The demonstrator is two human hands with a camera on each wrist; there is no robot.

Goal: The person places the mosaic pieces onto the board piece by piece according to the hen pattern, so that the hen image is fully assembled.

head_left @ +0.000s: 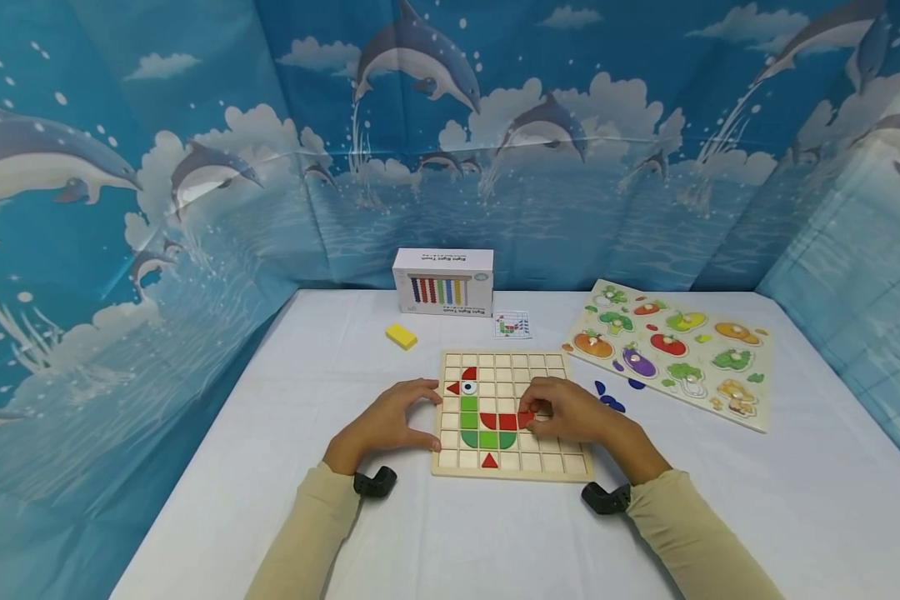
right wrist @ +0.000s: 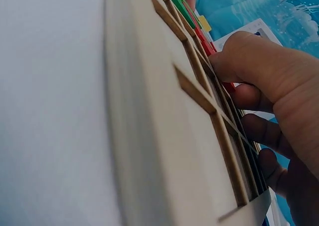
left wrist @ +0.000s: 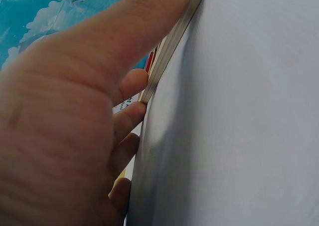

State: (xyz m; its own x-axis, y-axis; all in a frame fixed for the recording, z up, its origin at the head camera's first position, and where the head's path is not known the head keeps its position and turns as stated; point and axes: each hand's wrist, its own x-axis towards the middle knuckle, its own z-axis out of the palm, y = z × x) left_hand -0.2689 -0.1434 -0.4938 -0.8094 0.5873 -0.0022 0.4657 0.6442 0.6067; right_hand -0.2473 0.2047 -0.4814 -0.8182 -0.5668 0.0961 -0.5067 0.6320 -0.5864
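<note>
I had a small, flat red piece (head_left: pixel 523 421) pinched between the thumb and fingertips of my right hand (head_left: pixel 570 410), at the right end of a red row on a pale wooden board (head_left: pixel 531 461) divided into square cells; my fingers hid part of it, so I could not tell whether it lay flush in its cell. My left hand (head_left: pixel 390 417) held nothing: its thumb and fingers were spread well apart, both touching the board's left edge. Directly left of my pinch came a red square (head_left: pixel 507 422), then a red piece with one rounded corner (head_left: pixel 488 422). The row beneath held a bright green square (head_left: pixel 488 440) between two darker green rounded pieces (head_left: pixel 507 440), and under that square sat a red triangle (head_left: pixel 489 461). Two more green squares (head_left: pixel 468 412) were stacked up the left side beneath a white tile with a round eye (head_left: pixel 468 387), which had a second red triangle beside it and a rounded red piece (head_left: pixel 469 374) above. Just off the board's right side lay dark blue petal-shaped pieces (head_left: pixel 612 403), near a wooden vegetable puzzle (head_left: pixel 671 343). Beyond the board were a yellow rectangular block (head_left: pixel 401 337), a small white printed card (head_left: pixel 512 325) and a white cardboard box (head_left: pixel 444 283), all on a white-covered table (head_left: pixel 465 542) before a blue dolphin-print curtain (head_left: pixel 420 175).
</note>
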